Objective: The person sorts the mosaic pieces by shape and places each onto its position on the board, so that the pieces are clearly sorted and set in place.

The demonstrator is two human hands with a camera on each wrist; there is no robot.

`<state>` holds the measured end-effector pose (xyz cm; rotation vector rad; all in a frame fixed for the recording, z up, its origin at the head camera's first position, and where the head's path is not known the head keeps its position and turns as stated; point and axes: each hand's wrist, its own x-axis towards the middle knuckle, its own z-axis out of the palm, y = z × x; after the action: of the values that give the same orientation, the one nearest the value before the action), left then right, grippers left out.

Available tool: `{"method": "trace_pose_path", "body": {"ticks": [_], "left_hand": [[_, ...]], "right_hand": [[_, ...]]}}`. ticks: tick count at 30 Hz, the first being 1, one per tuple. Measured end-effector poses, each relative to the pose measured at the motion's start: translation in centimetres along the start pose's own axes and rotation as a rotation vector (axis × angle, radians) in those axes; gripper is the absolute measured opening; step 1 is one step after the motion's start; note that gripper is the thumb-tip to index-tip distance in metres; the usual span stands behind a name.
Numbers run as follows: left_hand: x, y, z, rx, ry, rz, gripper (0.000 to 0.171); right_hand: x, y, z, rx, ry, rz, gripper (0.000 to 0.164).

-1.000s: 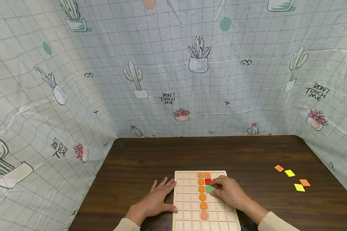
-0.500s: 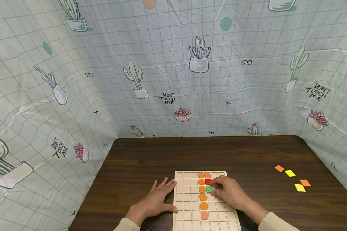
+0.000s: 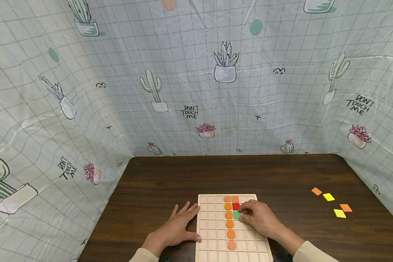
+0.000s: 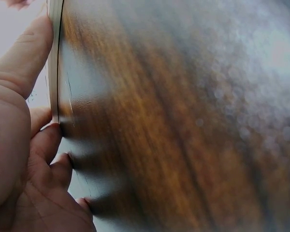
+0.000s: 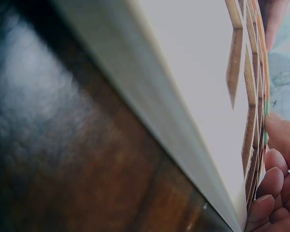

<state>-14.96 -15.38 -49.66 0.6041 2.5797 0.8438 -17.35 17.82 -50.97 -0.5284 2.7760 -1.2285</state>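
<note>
A pale wooden grid board (image 3: 211, 233) lies near the table's front edge. Spread and flat, my left hand (image 3: 177, 227) rests by the board's left side, thumb and fingertips at its edge; the left wrist view shows the thumb (image 4: 29, 55) along that edge. With bent fingers, my right hand (image 3: 261, 218) pinches a green square tile (image 3: 237, 215) in a cell right of the orange discs. Its thumb (image 5: 282, 137) meets the tile's green edge in the right wrist view. Above the tile sit a red square tile (image 3: 235, 206) and an orange square tile (image 3: 235, 198).
Orange round discs (image 3: 229, 224) form a column on the board, with a paler salmon disc (image 3: 231, 245) lowest. On the dark wooden table (image 3: 170, 174), loose orange tiles (image 3: 345, 208) and yellow tiles (image 3: 339, 213) lie to the right. A cactus-print curtain (image 3: 183, 91) surrounds the table.
</note>
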Motion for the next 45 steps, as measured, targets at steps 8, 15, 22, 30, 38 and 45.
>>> {"method": "trace_pose_path", "body": {"ticks": [8,15,22,30,38,45], "left_hand": [[0.0,0.1,0.0,-0.004,0.004,0.0,0.099],[-0.1,0.2,0.0,0.01,0.005,-0.003,0.099],[0.0,0.2,0.0,0.011,0.002,-0.007,0.098],[0.0,0.0,0.1,0.006,0.0,-0.008,0.098],[-0.1,0.0,0.1,0.008,0.003,-0.009,0.099],[-0.1,0.1,0.1,0.003,-0.002,-0.012,0.098]], "right_hand": [[0.0,0.1,0.0,0.014,0.012,0.006,0.011],[-0.1,0.1,-0.6,0.056,0.042,0.02,0.012],[-0.2,0.4,-1.5,0.056,0.088,0.045,0.009],[-0.8,1.3,-3.0,0.029,0.138,0.05,0.01],[-1.6,3.0,-5.0,-0.061,0.197,0.048,0.015],[-2.7,5.0,-7.7,-0.144,0.211,0.069,0.02]]}}
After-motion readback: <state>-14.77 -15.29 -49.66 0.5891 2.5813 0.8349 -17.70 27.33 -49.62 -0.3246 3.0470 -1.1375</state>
